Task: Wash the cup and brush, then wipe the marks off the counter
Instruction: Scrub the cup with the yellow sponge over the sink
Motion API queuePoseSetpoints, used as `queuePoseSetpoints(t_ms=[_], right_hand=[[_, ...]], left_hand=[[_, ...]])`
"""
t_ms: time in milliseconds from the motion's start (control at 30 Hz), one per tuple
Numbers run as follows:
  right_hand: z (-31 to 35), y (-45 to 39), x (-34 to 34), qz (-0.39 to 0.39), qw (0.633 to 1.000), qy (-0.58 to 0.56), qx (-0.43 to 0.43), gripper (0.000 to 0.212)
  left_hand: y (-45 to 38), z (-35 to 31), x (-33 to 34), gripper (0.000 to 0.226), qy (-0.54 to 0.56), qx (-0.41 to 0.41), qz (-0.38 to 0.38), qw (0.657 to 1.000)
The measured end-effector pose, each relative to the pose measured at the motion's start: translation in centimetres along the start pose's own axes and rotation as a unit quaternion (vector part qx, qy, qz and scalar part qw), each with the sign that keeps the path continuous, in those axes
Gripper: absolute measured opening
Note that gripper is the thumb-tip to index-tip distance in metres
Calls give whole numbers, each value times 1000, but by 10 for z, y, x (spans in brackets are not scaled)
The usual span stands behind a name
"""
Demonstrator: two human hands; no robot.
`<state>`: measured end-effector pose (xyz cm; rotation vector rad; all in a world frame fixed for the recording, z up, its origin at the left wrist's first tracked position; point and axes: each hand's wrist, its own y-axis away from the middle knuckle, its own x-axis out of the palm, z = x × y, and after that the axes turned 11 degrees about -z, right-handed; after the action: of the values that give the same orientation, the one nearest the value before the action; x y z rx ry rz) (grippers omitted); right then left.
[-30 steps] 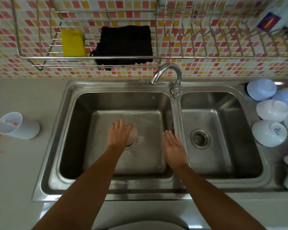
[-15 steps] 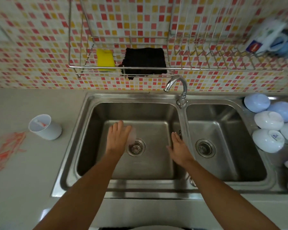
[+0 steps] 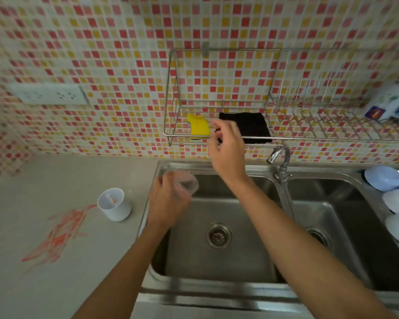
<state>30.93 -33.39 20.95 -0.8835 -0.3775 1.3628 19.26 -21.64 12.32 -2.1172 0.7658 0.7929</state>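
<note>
Over the left basin of the sink (image 3: 272, 288), the left hand (image 3: 168, 203) grips a clear cup (image 3: 182, 184) near the rim. Up at the wire rack (image 3: 219, 134), the right hand (image 3: 228, 153) reaches with loosely curled fingers holding nothing, between the yellow sponge (image 3: 198, 127) and the black cloth (image 3: 253, 127). Red marks (image 3: 55, 236) streak the counter (image 3: 55, 180) beside a white cup (image 3: 114, 207).

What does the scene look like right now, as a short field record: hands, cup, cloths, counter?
left hand: holds clear cup over left sink basin
right hand: raised at wire rack, by black cloth; contact unclear
yellow sponge: in rack
white cup: on counter, something inside
red marks: unwiped
faucet: no water visible
</note>
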Motion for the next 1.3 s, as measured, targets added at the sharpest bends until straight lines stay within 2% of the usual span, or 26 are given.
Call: queuePoseSetpoints(t_ms=[100,200,333,467,600,667,767,867,1000,1167,1300], right_hand=[[-2,-37,39,99,989,107,5,34],[-11,-58,67,199,955,216,43,37],[-14,-74,91,275,926,239,94,31],[-17,-78,100,257,921,267,122,26],[-4,-76,87,140,967,134,165,19],[12,-67,68,84,984,62,148,24],[33,-29,28,31,995,15,90,28],[29,33,-5,86,993,64,39,29],[3,82,-23,185,971,143,-54,32],[-22,80,-38,186,956,180,-142,32],[-39,87,-52,217,946,189,-149,28]], left_hand=[[-10,12,-8,72,28,-56,30,998],[-19,18,-14,73,48,-57,25,997],[-31,27,-16,66,57,-46,34,997],[-38,39,-16,65,64,-11,38,997],[-48,47,-18,67,71,-10,60,996],[-50,48,-19,68,84,3,65,994],[-51,44,-22,72,95,39,86,991],[-47,33,-22,75,109,93,93,985],[-37,14,-11,65,114,145,134,974],[-32,-11,1,63,78,152,137,976],[-26,-21,14,62,59,150,123,979]])
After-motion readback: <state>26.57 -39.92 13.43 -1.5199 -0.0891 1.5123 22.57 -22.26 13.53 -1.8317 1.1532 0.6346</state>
